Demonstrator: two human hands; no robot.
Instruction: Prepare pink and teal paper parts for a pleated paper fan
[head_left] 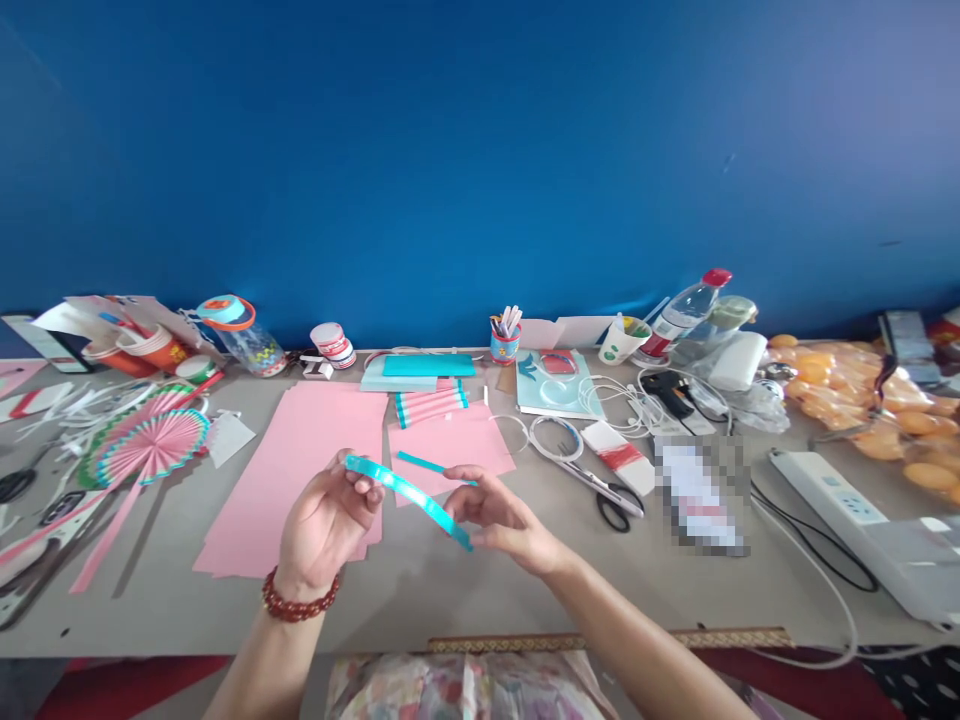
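Head view: the left hand [322, 525] holds the left end of a blue strip [409, 490] between thumb and fingers, and the strip slants down to the right above the table [622, 590]. The right hand [514, 525] curves its fingers around the strip's right end (whether it grips there, I cannot tell). Just beyond, a second strip [420, 461] lies by a pink sheet [487, 445]; scissors [589, 478] lie right, a fan [154, 447] far left.
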